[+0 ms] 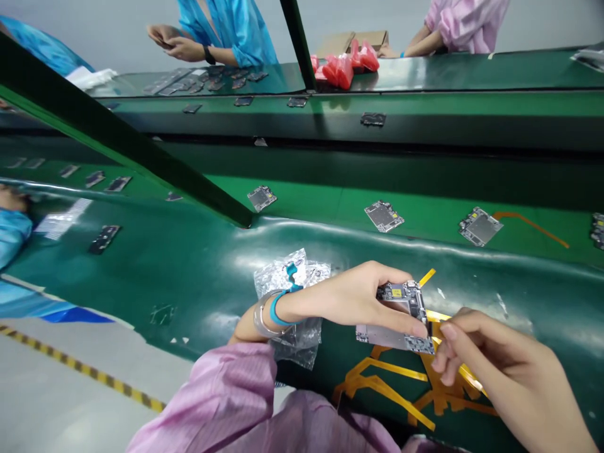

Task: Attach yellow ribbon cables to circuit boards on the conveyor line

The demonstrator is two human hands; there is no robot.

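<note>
My left hand (358,296) is closed around a circuit board (396,336) with a silver metal plate and a small yellow patch. Its thumb lies across the board. Close to the board's right edge, my right hand (491,358) pinches an amber flex cable (438,316); the fingers partly hide the grip. Beneath both hands, several more amber flex cables (377,377) lie in a loose, overlapping heap on the green mat. Crumpled clear plastic bags (302,336) lie under my left wrist.
Beyond the mat, a green conveyor (321,201) carries spaced boards, including one board (480,226) with an amber cable. A dark green post (141,145) slants across the left. Co-workers' arms (184,47) show across the line, near red plastic bags (342,68). Another dark board (104,240) lies left.
</note>
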